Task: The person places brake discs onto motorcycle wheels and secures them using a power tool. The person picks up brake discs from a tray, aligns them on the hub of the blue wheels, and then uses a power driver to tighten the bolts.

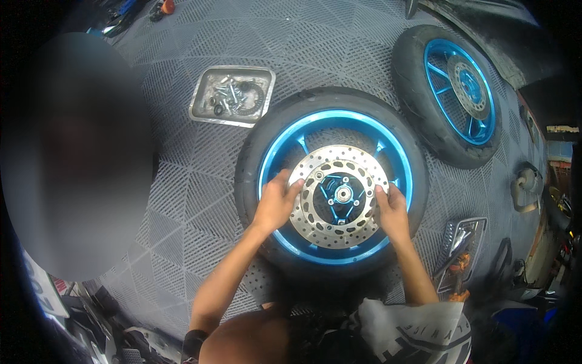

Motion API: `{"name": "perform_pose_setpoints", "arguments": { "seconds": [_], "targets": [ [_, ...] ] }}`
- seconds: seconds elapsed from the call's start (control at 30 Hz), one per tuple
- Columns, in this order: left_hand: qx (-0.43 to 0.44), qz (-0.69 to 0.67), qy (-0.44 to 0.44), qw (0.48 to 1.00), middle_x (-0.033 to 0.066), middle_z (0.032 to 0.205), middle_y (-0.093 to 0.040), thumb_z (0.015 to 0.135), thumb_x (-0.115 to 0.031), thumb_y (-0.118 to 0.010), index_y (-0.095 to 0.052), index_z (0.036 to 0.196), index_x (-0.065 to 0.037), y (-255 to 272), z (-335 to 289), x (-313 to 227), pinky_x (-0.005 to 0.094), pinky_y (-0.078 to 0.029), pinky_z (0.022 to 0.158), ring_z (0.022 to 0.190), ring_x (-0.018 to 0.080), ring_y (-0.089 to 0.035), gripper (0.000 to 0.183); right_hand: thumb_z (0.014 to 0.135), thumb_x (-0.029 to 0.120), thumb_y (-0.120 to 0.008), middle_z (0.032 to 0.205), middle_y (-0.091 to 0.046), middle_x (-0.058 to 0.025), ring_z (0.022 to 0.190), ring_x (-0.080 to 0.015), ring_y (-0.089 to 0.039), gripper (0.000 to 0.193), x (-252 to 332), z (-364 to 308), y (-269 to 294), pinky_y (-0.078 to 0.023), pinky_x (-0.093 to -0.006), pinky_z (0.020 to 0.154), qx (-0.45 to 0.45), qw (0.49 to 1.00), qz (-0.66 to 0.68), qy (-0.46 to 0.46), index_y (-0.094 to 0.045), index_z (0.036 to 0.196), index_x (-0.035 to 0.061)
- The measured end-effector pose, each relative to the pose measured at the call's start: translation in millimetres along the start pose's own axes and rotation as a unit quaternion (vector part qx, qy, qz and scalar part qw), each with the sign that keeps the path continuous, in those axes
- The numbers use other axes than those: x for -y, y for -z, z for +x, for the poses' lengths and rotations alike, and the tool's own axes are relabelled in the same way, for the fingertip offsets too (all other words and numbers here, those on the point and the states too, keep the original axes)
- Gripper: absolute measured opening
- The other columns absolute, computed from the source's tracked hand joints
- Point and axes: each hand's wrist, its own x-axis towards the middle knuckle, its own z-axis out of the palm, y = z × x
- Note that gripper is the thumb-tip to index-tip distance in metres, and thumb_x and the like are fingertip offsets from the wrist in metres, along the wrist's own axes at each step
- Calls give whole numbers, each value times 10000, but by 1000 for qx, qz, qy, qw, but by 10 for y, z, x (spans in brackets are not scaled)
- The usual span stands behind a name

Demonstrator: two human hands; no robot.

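Observation:
A motorcycle wheel with a black tyre (330,98) and a bright blue rim (333,116) lies flat on the floor in front of me. Over its middle is a silver drilled brake disc (330,238), whose round opening shows the blue hub (344,194). My left hand (277,201) grips the disc's left edge, thumb on top and fingers beneath. At the opposite edge, my right hand (393,212) pinches the disc the same way. The fingertips under the disc are hidden. Whether the disc touches the hub, I cannot tell.
A metal tray (193,109) of bolts and small parts sits at the wheel's upper left. Another blue-rimmed wheel (445,97) lies at the upper right. A wire basket (482,227) of tools stands to the right. Grey floor tiles (194,182) spread around; motorcycle parts (91,321) are at lower left.

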Motion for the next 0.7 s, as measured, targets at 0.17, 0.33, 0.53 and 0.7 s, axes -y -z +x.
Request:
{"name": "perform_pose_setpoints", "arguments": {
  "seconds": [0.17, 0.33, 0.53, 0.7],
  "targets": [
    [14, -16, 17, 1000, 111, 860, -724, 1045, -155, -590, -601, 1141, 70, -105, 18, 73, 266, -509, 649, 767, 87, -652, 245, 1039, 279, -609, 923, -706, -122, 866, -124, -626, 340, -83, 80, 32, -504, -302, 778, 1, 1000, -20, -14, -636, 1015, -60],
    [0, -57, 32, 998, 177, 730, -680, 1014, -234, -625, -626, 1069, 29, -128, 83, -11, 384, -506, 650, 658, 212, -668, 269, 1048, 277, -601, 964, -707, -115, 889, -121, -626, 347, -71, 85, 32, -507, -300, 799, 2, 999, 33, -27, -617, 1060, -69],
    [2, -85, 17, 996, 180, 802, -721, 1013, -210, -630, -640, 1098, 30, -148, 169, -33, 351, -523, 665, 714, 194, -696, 255, 1076, 248, -552, 1088, -708, -101, 989, -111, -625, 329, -109, 21, -43, -492, -270, 890, -11, 991, 131, -29, -596, 1182, -61],
    [26, -79, 17, 996, 175, 828, -731, 1014, -205, -632, -651, 1100, 37, -119, 253, -74, 343, -527, 690, 741, 169, -692, 258, 1079, 238, -545, 1060, -706, -78, 953, -93, -614, 308, -126, 31, -23, -489, -262, 863, -16, 992, 124, -34, -602, 1166, -52]
  ]
}}
